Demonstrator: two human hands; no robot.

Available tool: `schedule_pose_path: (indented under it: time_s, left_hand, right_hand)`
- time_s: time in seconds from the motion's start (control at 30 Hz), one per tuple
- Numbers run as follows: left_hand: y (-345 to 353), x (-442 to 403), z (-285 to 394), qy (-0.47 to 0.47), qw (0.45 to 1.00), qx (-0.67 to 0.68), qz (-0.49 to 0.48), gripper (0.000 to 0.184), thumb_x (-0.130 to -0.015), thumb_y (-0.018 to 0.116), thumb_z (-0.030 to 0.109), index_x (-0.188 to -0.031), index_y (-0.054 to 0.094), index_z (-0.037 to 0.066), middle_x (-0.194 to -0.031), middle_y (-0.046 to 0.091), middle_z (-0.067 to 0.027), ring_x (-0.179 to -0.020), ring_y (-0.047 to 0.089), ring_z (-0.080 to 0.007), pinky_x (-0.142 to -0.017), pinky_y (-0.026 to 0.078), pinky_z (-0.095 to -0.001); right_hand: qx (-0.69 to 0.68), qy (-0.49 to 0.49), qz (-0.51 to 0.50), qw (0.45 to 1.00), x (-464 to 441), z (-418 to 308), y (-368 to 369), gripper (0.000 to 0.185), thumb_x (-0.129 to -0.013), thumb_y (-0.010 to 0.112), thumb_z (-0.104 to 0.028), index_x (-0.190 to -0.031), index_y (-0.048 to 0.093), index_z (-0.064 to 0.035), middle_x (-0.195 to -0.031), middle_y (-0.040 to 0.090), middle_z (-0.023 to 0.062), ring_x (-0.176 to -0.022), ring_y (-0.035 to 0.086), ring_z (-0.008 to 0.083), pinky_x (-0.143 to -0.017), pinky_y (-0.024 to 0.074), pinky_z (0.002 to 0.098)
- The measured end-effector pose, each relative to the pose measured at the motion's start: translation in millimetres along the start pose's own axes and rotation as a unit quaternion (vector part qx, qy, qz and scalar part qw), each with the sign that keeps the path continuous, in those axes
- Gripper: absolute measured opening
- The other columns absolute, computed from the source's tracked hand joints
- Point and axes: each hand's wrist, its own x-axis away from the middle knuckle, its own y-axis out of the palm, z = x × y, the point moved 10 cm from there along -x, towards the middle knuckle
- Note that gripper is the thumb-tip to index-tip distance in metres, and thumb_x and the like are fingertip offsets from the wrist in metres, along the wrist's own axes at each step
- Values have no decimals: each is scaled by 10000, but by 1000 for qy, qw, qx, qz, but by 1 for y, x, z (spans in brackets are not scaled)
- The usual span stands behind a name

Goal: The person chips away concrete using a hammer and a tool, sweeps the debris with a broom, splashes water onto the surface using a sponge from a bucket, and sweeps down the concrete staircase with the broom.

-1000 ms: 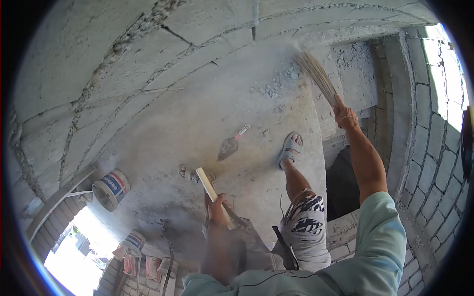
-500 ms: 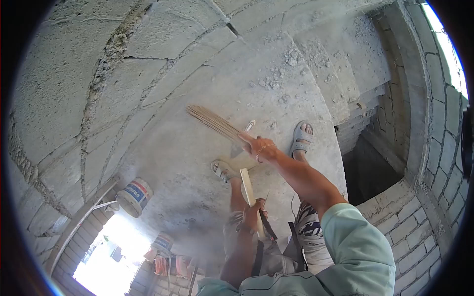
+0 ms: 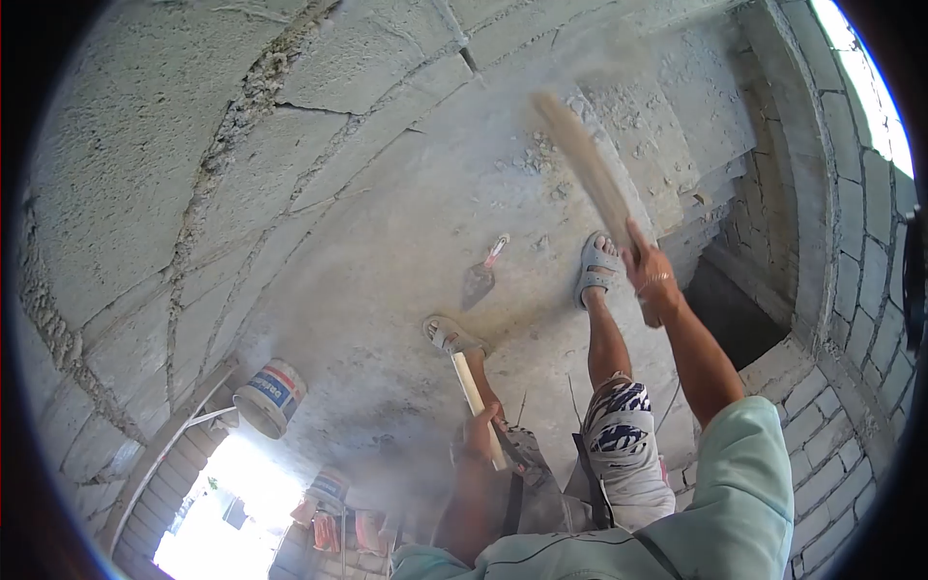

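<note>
My right hand (image 3: 652, 275) is closed round the bound end of a stick broom (image 3: 586, 159), whose thin bristles are blurred by motion and reach up over the rubble at the stair edge. Near my left knee, my left hand (image 3: 480, 432) grips a pale strip of wood (image 3: 467, 380). A trowel (image 3: 480, 278) with a red and white handle lies on the dusty floor in front of my sandalled feet, touched by neither hand.
Concrete steps (image 3: 667, 145) with loose rubble (image 3: 546, 155) drop to a dark stairwell opening (image 3: 730, 309) on the right. A rough block wall (image 3: 145, 145) stands on the left. A white bucket (image 3: 271, 396) is at lower left near a bright opening. Dust hangs in the air.
My right hand has swung the broom from the left across to the right, uncovering the trowel. My left hand and the wood strip have shifted slightly left and down.
</note>
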Motion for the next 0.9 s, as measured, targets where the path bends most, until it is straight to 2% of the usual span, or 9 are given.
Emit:
schedule_pose_path:
  time_s: [0.1, 0.2, 0.3, 0.4, 0.47, 0.57, 0.63, 0.77, 0.9]
  left_hand:
    - [7, -4, -7, -6, 1000, -22, -13, 210, -786, 572, 203, -947, 537, 73, -608, 476, -4, -519, 496, -155, -470, 419, -313]
    - [21, -4, -5, -5, 998, -50, -22, 209, -789, 568, 205, -955, 533, 83, -615, 475, 1, -518, 492, -150, -470, 423, -304]
    - [45, -8, 5, 15, 993, -114, -34, 208, -789, 568, 202, -957, 526, 87, -614, 470, 8, -520, 493, -143, -470, 426, -299]
    - [51, -14, -1, -2, 993, -113, -19, 198, -789, 567, 198, -942, 525, 80, -613, 465, 7, -515, 493, -142, -467, 423, -295]
    - [56, -14, -9, 0, 994, -103, -22, 187, -787, 569, 191, -924, 528, 71, -610, 462, 5, -503, 490, -140, -466, 420, -285]
    - [81, 3, -6, -16, 988, -153, -5, 190, -788, 570, 184, -932, 534, 66, -607, 460, 3, -495, 487, -142, -471, 419, -281]
    - [91, 7, -6, -19, 988, -154, -18, 197, -790, 567, 178, -945, 534, 62, -608, 460, -1, -493, 487, -143, -473, 420, -283]
    - [91, 8, -12, -23, 989, -146, -30, 219, -786, 572, 171, -966, 537, 51, -615, 462, -12, -491, 487, -144, -472, 423, -283]
    - [92, 15, 11, 23, 977, -211, -21, 226, -774, 587, 180, -953, 542, 49, -616, 464, -9, -491, 493, -144, -466, 432, -281]
  right_hand:
    - [84, 5, -173, 981, 76, 6, 57, 563, -815, 485, -391, -1328, 264, -315, -810, 547, 283, -704, 577, 426, -650, 469, 462]
    - [161, -63, -265, 949, 85, 47, 89, 548, -821, 485, -386, -1318, 255, -366, -855, 542, 269, -740, 591, 399, -664, 486, 443]
    - [236, 16, -203, 950, -27, 99, 29, 560, -822, 511, -334, -1316, 250, -372, -873, 548, 232, -747, 602, 368, -637, 488, 432]
    - [296, -53, -57, 952, -108, 102, -61, 472, -837, 490, -319, -1280, 329, -353, -812, 570, 197, -707, 609, 331, -589, 490, 416]
    - [280, -24, -47, 959, -104, 104, -76, 499, -838, 488, -317, -1300, 300, -322, -767, 569, 207, -697, 601, 358, -597, 483, 424]
    - [74, 52, 81, 993, -70, 117, -99, 532, -830, 505, -313, -1314, 293, -257, -730, 557, 242, -693, 581, 403, -599, 464, 450]
    - [82, -15, 33, 996, -12, 95, -82, 529, -824, 514, -319, -1308, 306, -272, -762, 562, 240, -692, 587, 392, -601, 472, 444]
    - [203, -69, -280, 936, 82, 91, 10, 503, -824, 496, -382, -1292, 312, -359, -905, 548, 243, -764, 600, 367, -633, 498, 426]
    - [309, -42, -259, 914, 20, 133, -18, 487, -830, 476, -407, -1286, 305, -401, -947, 534, 202, -792, 606, 330, -643, 502, 402]
